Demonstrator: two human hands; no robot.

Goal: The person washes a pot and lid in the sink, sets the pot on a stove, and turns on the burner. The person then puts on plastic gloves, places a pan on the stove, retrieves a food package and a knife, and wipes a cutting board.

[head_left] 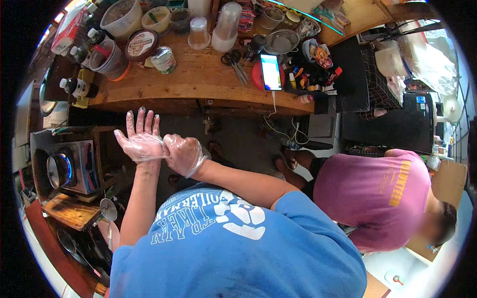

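My left hand [143,139] is held up with the palm facing the camera and the fingers spread, inside a clear disposable plastic glove. Closed in a fist at its wrist, my right hand [182,152] pinches and stretches the cuff of the left glove [158,149]. A second clear glove covers the right hand and hangs loose around that wrist [195,164]. Both hands are above the floor, short of the front edge of a wooden table [179,85]. On it lie black-handled scissors [238,67] and a lit phone [271,72] with a white cable, resting on a red round object [258,76].
Plastic tubs [121,18], stacked clear cups [225,28] and a strainer [282,41] stand on the table. At left, a pan [57,171] sits over a lit gas burner [69,167]. A person in a pink shirt [369,197] is close on my right.
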